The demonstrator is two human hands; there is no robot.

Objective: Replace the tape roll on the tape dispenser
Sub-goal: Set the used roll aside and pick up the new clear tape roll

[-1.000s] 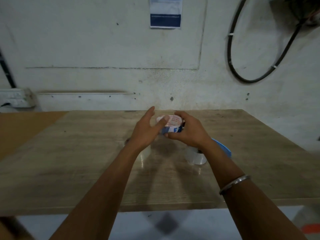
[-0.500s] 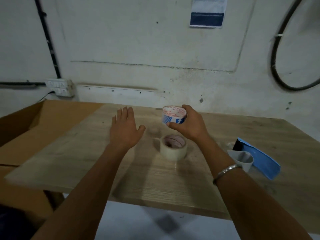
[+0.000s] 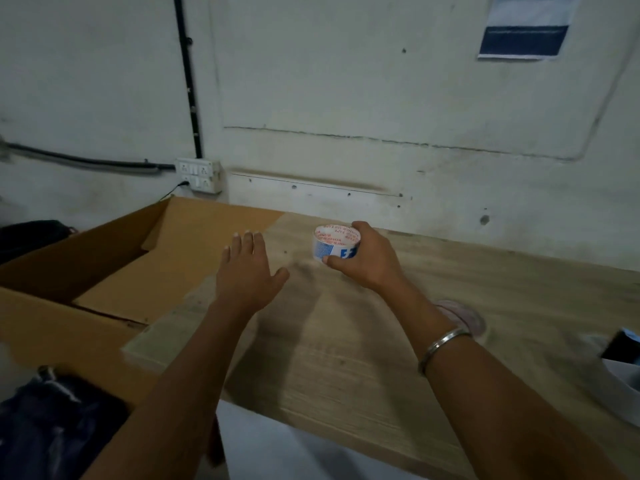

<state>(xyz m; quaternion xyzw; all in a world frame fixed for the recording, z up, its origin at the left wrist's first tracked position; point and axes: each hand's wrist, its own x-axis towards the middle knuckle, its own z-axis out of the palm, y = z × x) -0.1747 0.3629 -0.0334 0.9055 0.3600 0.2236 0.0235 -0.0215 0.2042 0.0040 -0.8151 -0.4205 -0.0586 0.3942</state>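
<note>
Right grip (image 3: 370, 265) closed on a printed tape ring (image 3: 335, 245), thumb under the near wall, fingers over the far rim. Thin-walled and hollow, so likely a spent core rather than a fresh roll. Held clear above the bench (image 3: 346, 368), touching nothing below.

Left grip (image 3: 247, 275) spread wide and empty, palm down, just left of the held ring and apart from it. Farther left of both, an open cardboard box (image 3: 104, 261) against the bench end.

Back from the right grip toward the body, partly hidden by the forearm, a pale blurred tape roll (image 3: 465, 318) flat on the bench, probably the replacement. Farthest right, cut by the frame edge, the tape dispenser (image 3: 621, 355), too blurred to read its spindle.

Possible trouble:
- Might buckle or squirt free under a hard pinch, given so thin a wall.
- Could strike a box flap and drop to the floor if tossed short.
- Could knock the roll toward the near bench edge on a careless pull-back of the right forearm, lying as close to it as it does.
</note>
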